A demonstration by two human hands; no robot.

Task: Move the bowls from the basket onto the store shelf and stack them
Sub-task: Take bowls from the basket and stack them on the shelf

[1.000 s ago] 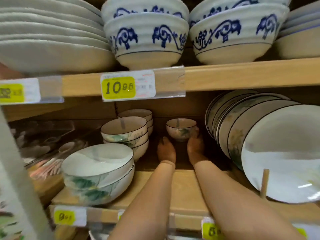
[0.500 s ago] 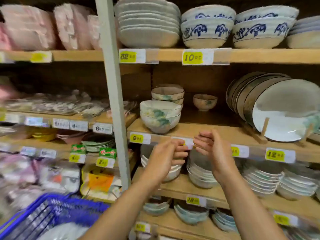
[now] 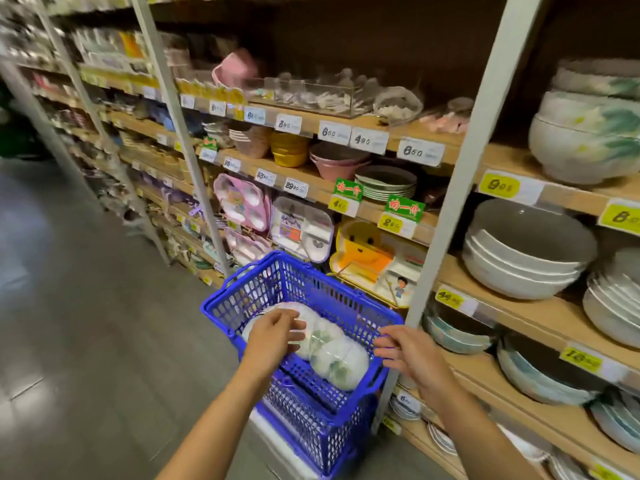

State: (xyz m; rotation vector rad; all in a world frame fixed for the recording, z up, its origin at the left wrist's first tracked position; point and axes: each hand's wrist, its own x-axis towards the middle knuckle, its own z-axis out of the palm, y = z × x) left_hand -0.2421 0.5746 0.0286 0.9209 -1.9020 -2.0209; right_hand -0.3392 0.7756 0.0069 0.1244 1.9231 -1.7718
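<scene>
A blue plastic basket point(image 3: 239, 299) stands on the floor by the shelves, holding a row of white bowls with green leaf prints point(image 3: 332, 355) lying on their sides. My left hand point(image 3: 273, 336) reaches into the basket, its spread fingers over the leftmost bowl; whether they touch it I cannot tell. My right hand point(image 3: 408, 355) hovers open just outside the basket's right rim, holding nothing. Matching leaf-print bowls point(image 3: 585, 143) stand stacked on the wooden store shelf point(image 3: 561, 195) at the upper right.
A grey metal upright point(image 3: 460, 174) rises right behind the basket. Shelves to the right carry stacks of grey bowls point(image 3: 523, 251) and plates; those to the left hold children's trays point(image 3: 301, 230) and coloured bowls. Grey floor point(image 3: 69, 306) lies to the left.
Both hands have left the small bowl on the shelf and come down to the basket. My view has swung left and down from the shelf to the basket.
</scene>
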